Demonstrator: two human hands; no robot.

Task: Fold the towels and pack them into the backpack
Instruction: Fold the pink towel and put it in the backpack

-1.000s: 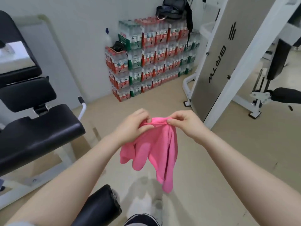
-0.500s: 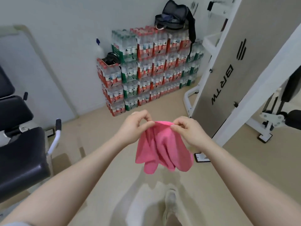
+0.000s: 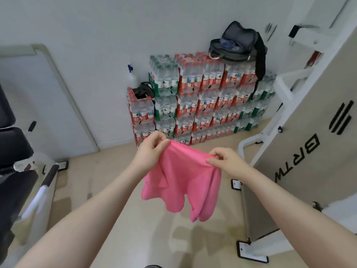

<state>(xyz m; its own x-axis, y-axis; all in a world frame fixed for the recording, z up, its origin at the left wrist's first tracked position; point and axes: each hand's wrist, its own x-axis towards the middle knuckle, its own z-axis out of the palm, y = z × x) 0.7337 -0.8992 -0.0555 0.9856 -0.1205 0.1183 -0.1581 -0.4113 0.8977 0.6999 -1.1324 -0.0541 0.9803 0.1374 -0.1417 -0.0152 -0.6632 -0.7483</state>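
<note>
Pinching pink towel (image 3: 179,178) — left hand (image 3: 149,149), right hand (image 3: 225,161)

Counted: one pink towel (image 3: 179,178), one backpack (image 3: 237,45), two hands (image 3: 152,149) (image 3: 226,161), one phone (image 3: 140,95), bottle packs (image 3: 202,101) too many to count.

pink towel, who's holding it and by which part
Both hands hold the pink towel by its top edge: the left hand pinches one end, the right hand the other; the rest hangs free.
</note>
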